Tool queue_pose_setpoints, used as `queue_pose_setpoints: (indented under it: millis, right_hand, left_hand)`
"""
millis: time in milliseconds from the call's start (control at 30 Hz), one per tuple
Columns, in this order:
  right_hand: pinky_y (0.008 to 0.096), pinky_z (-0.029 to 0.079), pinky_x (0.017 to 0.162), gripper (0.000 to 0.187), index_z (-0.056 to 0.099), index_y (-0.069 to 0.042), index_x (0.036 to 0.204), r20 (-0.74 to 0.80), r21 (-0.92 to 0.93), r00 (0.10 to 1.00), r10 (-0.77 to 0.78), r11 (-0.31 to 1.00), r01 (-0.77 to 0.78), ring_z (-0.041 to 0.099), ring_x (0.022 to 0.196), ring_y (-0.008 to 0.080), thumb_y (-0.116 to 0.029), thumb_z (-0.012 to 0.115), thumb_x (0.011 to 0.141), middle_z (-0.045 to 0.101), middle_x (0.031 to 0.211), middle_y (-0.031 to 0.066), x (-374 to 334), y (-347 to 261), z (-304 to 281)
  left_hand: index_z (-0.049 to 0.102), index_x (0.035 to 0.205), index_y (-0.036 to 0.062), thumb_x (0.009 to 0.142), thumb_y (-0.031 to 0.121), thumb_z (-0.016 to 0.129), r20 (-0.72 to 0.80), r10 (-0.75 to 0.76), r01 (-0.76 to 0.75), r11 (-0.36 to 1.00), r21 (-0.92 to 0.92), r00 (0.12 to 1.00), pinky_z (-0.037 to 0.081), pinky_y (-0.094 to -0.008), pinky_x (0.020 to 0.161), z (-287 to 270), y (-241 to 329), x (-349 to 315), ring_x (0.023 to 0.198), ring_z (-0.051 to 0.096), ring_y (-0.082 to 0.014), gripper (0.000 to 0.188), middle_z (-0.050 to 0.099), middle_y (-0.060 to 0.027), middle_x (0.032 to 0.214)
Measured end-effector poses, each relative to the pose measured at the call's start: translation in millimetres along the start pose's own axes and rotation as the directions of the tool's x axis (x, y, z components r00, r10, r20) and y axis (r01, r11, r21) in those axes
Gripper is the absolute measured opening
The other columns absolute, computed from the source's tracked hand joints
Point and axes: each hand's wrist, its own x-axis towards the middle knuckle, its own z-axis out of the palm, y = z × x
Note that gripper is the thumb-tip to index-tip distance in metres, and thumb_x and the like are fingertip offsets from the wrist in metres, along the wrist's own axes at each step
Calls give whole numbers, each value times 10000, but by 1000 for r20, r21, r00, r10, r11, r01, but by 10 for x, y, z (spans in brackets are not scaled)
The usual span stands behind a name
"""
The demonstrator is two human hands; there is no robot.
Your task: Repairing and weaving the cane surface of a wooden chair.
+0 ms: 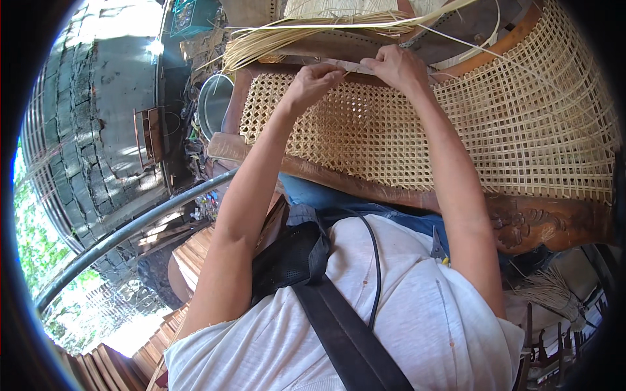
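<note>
A wooden seat frame (365, 179) with woven open-mesh cane (365, 133) lies across my lap. My left hand (315, 85) is over the far rail, its fingers pinched on what looks like the end of a thin cane strand (343, 73). To its right, my right hand (396, 68) is closed at the same rail, thumb and fingertips together. What it holds is too small to make out. Just beyond both hands lies a bundle of loose cane strands (280, 47). Long pale strands run from there over the mesh to the right.
The cane panel curves up at the right, above a carved wooden rail (541, 225). A pale round bucket (214, 104) stands left of the frame. A metal pipe (130, 231) crosses the left side. Stacked wooden pieces (114, 365) are at lower left, more cane (548, 293) at lower right.
</note>
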Motion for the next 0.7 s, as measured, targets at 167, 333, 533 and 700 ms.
queue_pose_setpoints:
  millis: [167,333,533,700]
  right_hand:
    - [445,573,769,381,755,-73,942,43,120,993,-111,987,105,729,832,306,-436,654,890,740,904,161,-31,-242,150]
    - [453,543,882,242,742,-63,997,284,-47,934,-218,970,240,697,976,317,-229,625,865,723,1018,174,-7,-459,554]
    - [428,539,916,244,728,-24,1015,243,-135,915,-321,923,360,675,1066,310,-93,580,834,696,1137,179,17,-569,613]
    - [418,527,935,258,728,-18,1006,268,-117,900,-344,915,385,672,1078,305,-43,539,832,708,1123,160,32,-731,602]
  left_hand:
    - [761,1001,18,888,324,728,-158,-166,175,983,48,974,547,-315,754,-153,61,-94,814,696,-155,329,749,-105,877]
    - [780,911,52,764,353,729,-232,-228,309,854,419,946,566,-370,738,-290,-33,-260,730,718,-255,339,731,-165,777]
    - [773,844,29,718,310,716,-192,-274,333,820,466,942,569,-375,735,-325,-89,-233,721,718,-276,314,720,-178,745]
    - [767,818,17,706,305,704,-177,-311,357,831,426,934,570,-368,722,-370,-41,-211,717,717,-266,315,711,-180,717]
